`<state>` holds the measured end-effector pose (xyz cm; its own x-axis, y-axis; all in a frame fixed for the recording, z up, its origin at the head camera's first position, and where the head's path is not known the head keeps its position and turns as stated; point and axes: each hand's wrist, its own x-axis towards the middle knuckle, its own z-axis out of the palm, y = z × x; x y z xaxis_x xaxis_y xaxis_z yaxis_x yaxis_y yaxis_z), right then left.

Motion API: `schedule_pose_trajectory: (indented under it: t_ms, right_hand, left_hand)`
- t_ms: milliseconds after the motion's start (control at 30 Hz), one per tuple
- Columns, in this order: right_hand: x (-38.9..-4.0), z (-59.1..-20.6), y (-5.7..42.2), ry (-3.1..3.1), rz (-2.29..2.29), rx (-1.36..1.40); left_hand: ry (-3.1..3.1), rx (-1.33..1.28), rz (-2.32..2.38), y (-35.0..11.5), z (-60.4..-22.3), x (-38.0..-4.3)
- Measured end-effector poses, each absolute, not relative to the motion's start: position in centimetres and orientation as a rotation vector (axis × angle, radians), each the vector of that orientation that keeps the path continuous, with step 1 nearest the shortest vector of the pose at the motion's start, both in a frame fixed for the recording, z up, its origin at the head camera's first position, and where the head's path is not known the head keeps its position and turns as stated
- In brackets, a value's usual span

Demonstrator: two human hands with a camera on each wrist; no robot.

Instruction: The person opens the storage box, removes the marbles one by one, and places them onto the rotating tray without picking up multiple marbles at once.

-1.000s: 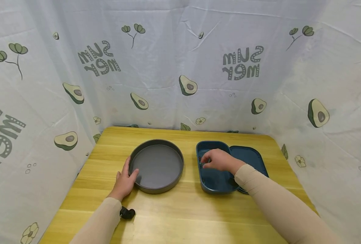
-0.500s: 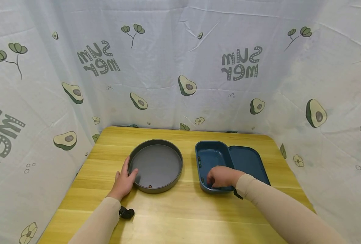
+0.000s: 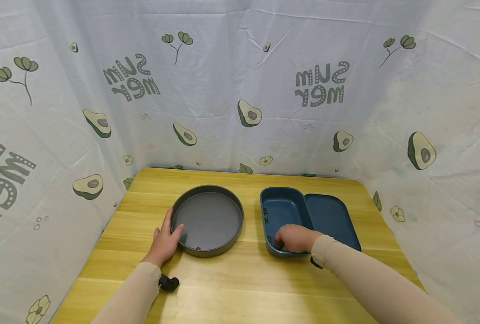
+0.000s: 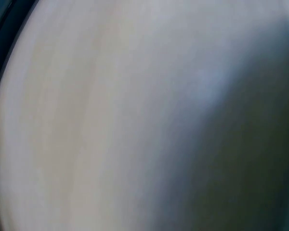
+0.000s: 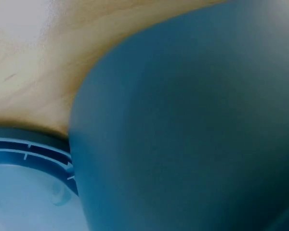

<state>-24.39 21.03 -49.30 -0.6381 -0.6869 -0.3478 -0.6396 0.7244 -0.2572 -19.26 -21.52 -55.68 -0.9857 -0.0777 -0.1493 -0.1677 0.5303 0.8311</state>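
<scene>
In the head view my left hand (image 3: 165, 240) holds the left side of a round grey cake pan (image 3: 211, 220), its thumb over the rim and its fingers along the outer wall. A small brownish bead-like piece (image 3: 198, 248) lies inside at the pan's front edge. My right hand (image 3: 296, 238) reaches down into a dark blue rectangular box (image 3: 280, 202), near its front end. Its fingertips are hidden, so I cannot tell what they hold. Several small dark pieces (image 3: 265, 216) line the box's left wall. The right wrist view shows the box's outer wall (image 5: 173, 120) close up.
A flat blue lid (image 3: 331, 220) lies against the right side of the box on the wooden table (image 3: 232, 288). A patterned white curtain (image 3: 224, 90) stands around the table's back and sides. The left wrist view is a pale blur.
My right hand has moved from the box's left wall toward its front end. A small piece has appeared in the pan since the first frame. The left hand stays put.
</scene>
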Motion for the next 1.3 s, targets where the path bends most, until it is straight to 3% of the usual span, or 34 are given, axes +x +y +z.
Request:
schedule_pose_trajectory:
  t_ms: [200, 1300]
  right_hand:
    - [-24.5, -49.8, 21.0, 2.518, -0.161, -1.086]
    - [-26.0, -48.7, 22.1, 2.578, -0.455, -0.892]
  left_hand:
    - [2.668, -0.208, 1.454, -21.6, -55.8, -19.4]
    - [2.664, -0.218, 1.453, -21.7, -56.0, -19.3]
